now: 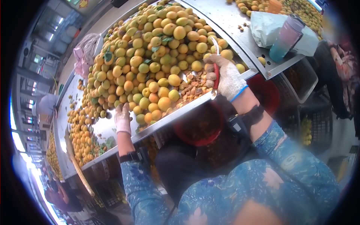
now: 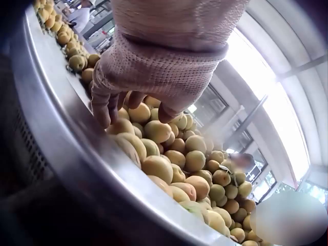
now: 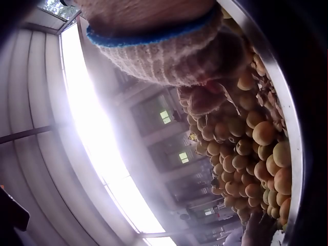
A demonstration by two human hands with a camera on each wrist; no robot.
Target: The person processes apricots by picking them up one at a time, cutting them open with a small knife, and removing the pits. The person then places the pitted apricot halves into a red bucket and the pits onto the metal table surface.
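My right hand (image 1: 228, 77), in a whitish knit glove with a blue cuff edge, grips a red-handled knife (image 1: 216, 73) over the front rim of the metal table. Its thin curved blade points away from me, towards the fruit. Beside that hand lies a patch of brownish cut fruit pieces (image 1: 195, 88). My left hand (image 1: 123, 119), also gloved, reaches over the front rim at the near edge of a big heap of apricots (image 1: 150, 56). In the left wrist view its fingers (image 2: 102, 110) hang down loosely, with the tips right at the apricots.
The metal table's raised rim (image 1: 176, 116) runs along my front. Below it stands a red basin (image 1: 198, 129). At the right, a tumbler (image 1: 287, 37) and a pale plastic bag (image 1: 262, 28) rest on another metal table. A pink cloth (image 1: 83, 56) hangs at the far left edge.
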